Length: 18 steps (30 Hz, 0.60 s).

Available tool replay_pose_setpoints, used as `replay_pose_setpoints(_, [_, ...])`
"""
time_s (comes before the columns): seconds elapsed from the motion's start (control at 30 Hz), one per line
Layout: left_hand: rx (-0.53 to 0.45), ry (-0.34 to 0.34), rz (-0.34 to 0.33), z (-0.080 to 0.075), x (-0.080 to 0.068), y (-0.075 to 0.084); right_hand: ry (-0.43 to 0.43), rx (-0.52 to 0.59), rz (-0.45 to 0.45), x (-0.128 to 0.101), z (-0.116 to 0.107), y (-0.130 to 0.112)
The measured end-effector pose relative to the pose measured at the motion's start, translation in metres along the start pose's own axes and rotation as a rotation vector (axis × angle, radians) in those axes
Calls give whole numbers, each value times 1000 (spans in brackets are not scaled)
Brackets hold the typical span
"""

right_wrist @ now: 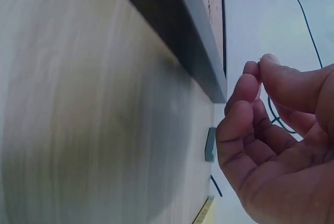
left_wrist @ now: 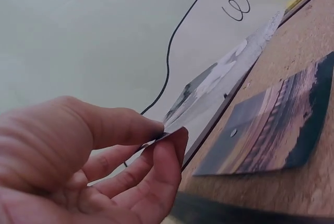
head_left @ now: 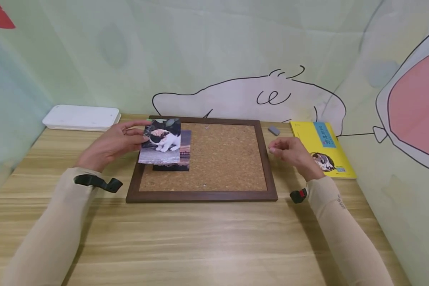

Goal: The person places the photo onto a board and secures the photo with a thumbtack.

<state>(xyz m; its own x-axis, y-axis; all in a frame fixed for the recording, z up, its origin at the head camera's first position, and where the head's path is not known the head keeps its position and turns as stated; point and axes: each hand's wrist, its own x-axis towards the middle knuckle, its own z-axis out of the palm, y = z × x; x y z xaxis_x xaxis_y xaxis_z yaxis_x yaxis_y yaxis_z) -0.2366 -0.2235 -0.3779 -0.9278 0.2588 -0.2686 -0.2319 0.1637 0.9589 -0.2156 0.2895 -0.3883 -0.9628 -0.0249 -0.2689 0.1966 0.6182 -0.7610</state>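
pinching a cat photo at its left edge, the left hand holds it between thumb and fingers, as the left wrist view shows; that grip is closed on the print. the photo hangs just right of the grip, lifted above the left part of the corkboard, its long axis running up and down in the head view, top edge toward the far wall and picture side facing the person, tilted a little. under it and slightly right of the grip lies a second photo, darker, flat on the cork with a small pin through it.

the right hand hovers well to the right of the photo, just past the board's right frame edge, above the worktop. its fingers are curled, thumb and forefinger pressed tip to tip; whether something tiny sits in that grip, i cannot tell.

just beyond the right hand, toward the wall, lies a small grey block on the worktop. right of that hand a yellow book lies flat, its long axis running away from the person. far behind the left hand, by the wall, a white case sits.
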Motion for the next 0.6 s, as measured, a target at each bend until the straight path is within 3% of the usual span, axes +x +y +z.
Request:
replay_pose_setpoints(0.4, [54, -31, 13, 31, 21, 8, 58, 84, -30, 1, 11, -17])
replay_pose_setpoints(0.6, [0, -62, 37, 45, 30, 7, 64, 110, -14, 2, 15, -25])
